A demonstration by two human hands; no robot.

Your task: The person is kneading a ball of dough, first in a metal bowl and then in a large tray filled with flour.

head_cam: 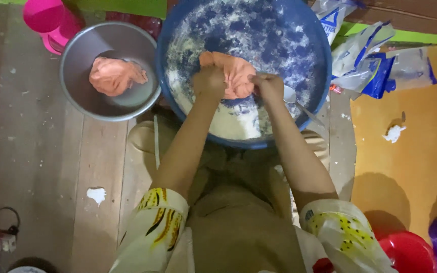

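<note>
Head view, looking straight down. Landmark: the large blue basin [315,60], its inside smeared and dusted with white flour.

Orange dough [232,72] lies near the middle of the blue basin, on the floured bottom. Both hands are on it. Left hand [209,81] is closed into a fist, pressed on the dough's left edge; grip curled shut against the dough. Right hand [268,87] is at the dough's right edge, fingers closed together and pinching the dough's margin. Whether the fingers wrap beneath the dough cannot be told.

A metal spoon [294,100] lies inside the basin, just right of the right hand, handle pointing toward the basin's lower right rim.

Left of the basin, touching or nearly touching its rim: a grey metal bowl [79,55] holding a second orange dough lump [115,76]. Further up-left of the basin: a pink plastic container [50,20].

Right of the basin: several crumpled blue-and-white plastic bags [370,65]. Further right, on the yellow floor surface, a small white blob [393,133].

Below-left of the basin, on the wooden floor boards [41,141], another white smear [96,194].
</note>
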